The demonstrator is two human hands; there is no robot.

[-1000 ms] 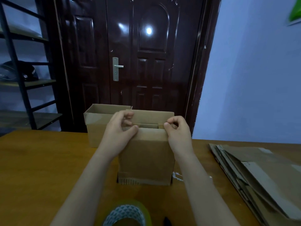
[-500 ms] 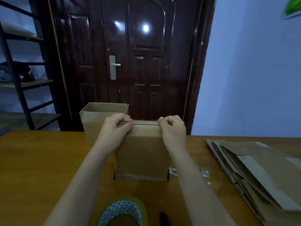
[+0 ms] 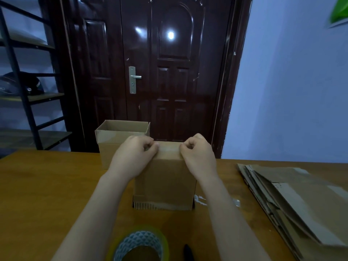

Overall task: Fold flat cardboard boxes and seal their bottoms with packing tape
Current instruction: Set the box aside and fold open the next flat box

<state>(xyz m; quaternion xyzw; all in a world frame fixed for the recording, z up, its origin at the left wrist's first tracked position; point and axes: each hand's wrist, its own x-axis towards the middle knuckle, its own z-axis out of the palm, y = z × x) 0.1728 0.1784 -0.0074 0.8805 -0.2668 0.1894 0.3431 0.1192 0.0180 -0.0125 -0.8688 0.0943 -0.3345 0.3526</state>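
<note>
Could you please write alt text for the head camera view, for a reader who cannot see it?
A person's left hand and right hand press curled fingers on the closed top flaps of a cardboard box standing on a wooden table. An open box stands behind, flat cardboard lies at right, and a tape roll sits nearest.

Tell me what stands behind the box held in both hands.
Behind the held box, to its left, an open-topped cardboard box stands on the table. The left hand covers its right part; its inside floor is hidden.
</note>
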